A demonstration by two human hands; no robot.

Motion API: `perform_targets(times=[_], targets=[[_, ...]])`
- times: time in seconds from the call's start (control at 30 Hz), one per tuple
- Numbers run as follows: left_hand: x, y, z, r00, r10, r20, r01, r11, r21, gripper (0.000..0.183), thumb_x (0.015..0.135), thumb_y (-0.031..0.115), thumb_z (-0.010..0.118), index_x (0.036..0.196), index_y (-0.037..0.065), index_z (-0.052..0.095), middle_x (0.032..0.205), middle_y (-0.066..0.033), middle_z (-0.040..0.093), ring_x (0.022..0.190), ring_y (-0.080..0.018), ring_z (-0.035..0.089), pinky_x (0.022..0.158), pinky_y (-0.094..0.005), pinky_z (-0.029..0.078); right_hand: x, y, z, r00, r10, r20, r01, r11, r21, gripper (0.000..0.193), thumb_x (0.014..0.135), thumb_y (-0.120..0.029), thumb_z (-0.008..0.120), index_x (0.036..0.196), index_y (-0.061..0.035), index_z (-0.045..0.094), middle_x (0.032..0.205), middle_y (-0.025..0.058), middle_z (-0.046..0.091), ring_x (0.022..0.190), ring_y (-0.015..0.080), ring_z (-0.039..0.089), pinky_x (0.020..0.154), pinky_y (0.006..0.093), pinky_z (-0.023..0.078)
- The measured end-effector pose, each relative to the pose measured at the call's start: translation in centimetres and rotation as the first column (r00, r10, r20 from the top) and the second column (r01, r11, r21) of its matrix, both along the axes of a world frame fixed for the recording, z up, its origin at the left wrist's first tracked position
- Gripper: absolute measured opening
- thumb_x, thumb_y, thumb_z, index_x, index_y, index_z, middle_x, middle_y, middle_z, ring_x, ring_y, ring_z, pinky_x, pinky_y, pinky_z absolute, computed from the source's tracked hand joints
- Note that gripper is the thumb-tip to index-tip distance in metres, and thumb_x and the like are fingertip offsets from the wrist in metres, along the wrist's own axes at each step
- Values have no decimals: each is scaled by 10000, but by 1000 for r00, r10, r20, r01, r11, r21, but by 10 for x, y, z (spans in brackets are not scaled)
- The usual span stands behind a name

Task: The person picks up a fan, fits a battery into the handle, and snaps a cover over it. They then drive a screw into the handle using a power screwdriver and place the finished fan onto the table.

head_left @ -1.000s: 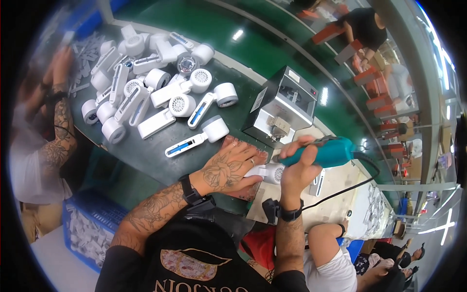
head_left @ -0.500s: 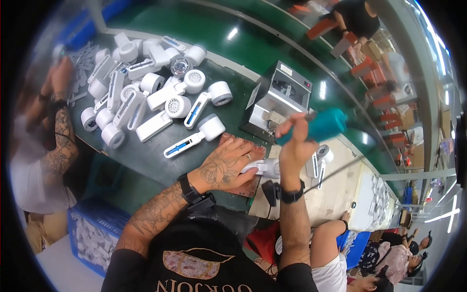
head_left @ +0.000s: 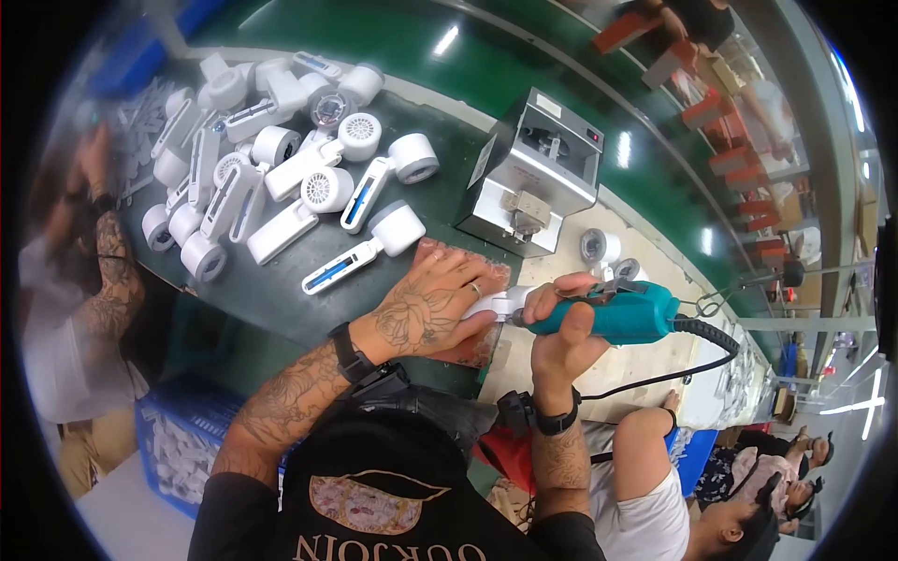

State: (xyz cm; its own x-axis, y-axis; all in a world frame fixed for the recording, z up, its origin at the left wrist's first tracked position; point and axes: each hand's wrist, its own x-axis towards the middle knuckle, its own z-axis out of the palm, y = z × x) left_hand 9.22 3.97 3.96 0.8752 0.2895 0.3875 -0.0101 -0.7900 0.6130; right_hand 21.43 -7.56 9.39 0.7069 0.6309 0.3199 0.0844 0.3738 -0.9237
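Observation:
My left hand (head_left: pixel 432 304) lies over a white handheld fan (head_left: pixel 502 305), pressing it down on a reddish-brown pad (head_left: pixel 491 271). Most of that fan's handle is hidden under the hand. In my right hand (head_left: pixel 566 337) is a teal electric screwdriver (head_left: pixel 622 313), held level with its tip at the fan by my left fingers. I cannot tell whether the tip touches a screw. A black coiled cord (head_left: pixel 716 337) runs from the tool's rear end.
A pile of white handheld fans (head_left: pixel 281 159) covers the left of the green bench. Behind the pad stands a silver screw feeder (head_left: pixel 543 168). More fans (head_left: pixel 601 248) lie right of it. A blue crate (head_left: pixel 178 458) of white parts sits lower left. Co-workers sit on both sides.
My right hand has lowered the screwdriver and brought its tip to the fan on the pad. The left hand stays on the fan. The view has shifted slightly.

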Motion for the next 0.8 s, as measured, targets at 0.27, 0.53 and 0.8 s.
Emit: perform_targets(times=[0.27,0.53,0.8], targets=[[0,-1,22,1000,-5,30,5,1000,-5,420,808,181,686,1203,65,608,1231,-101,593,1137,-324,539,974,-492,376,-10,-8,-46,934,175,-310,-117,974,196,245,868,-80,736,1010,14,560,867,80,585,748,161,580,660,278,481],[12,-20,26,996,-70,46,68,997,45,396,776,115,726,1154,58,625,1167,-124,603,1069,-347,563,916,-453,435,12,-24,-11,990,60,-124,-89,966,-242,329,908,-134,717,1144,0,531,875,58,590,807,145,587,687,271,476],[-91,23,58,941,336,-30,-333,913,-237,320,850,49,699,1158,19,615,1106,-133,644,1059,-253,624,935,-367,478,-16,-68,15,987,10,-157,47,936,349,483,879,-380,716,1129,-7,537,878,151,603,725,254,597,622,370,508]])
